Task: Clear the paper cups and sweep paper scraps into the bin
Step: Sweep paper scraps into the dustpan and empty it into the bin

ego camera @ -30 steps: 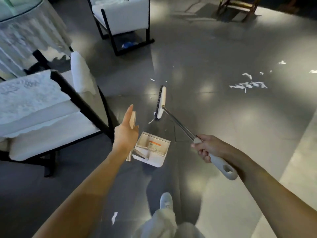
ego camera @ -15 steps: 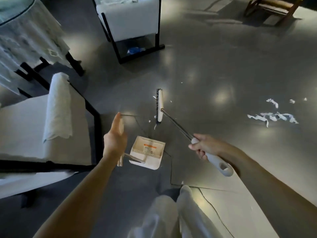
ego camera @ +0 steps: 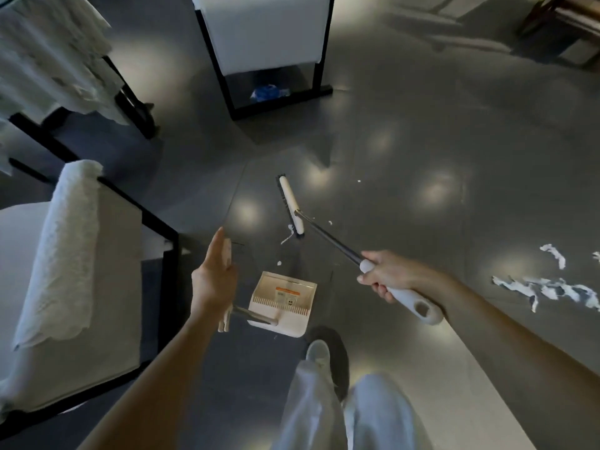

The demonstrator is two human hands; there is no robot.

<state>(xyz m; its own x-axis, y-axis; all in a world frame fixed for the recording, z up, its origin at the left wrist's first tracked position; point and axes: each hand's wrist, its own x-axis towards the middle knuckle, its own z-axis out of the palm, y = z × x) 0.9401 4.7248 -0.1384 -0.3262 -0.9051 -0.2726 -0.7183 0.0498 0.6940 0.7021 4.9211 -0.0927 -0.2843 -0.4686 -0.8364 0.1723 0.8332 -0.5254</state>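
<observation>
My right hand [ego camera: 386,274] grips the white handle of a long broom whose white head [ego camera: 291,205] rests on the grey floor ahead of me. My left hand [ego camera: 212,276] holds the pale upright handle of a white dustpan [ego camera: 282,302], which sits on the floor just in front of my feet. A few small white paper scraps [ego camera: 287,237] lie beside the broom head, between it and the dustpan. A larger cluster of torn paper scraps [ego camera: 548,289] lies on the floor at the right.
A white-cushioned chair with a black frame [ego camera: 81,271] stands close at my left. Another chair [ego camera: 263,37] stands ahead, with a blue object [ego camera: 268,91] under it. A cloth-covered table [ego camera: 48,53] is at top left. My shoe [ego camera: 318,350] is behind the dustpan.
The view has tilted down and shifted; the chairs and the scraps at the right slid lower in view. The broom head has drawn nearer the dustpan with scraps beside it. Both hands keep their grips.
</observation>
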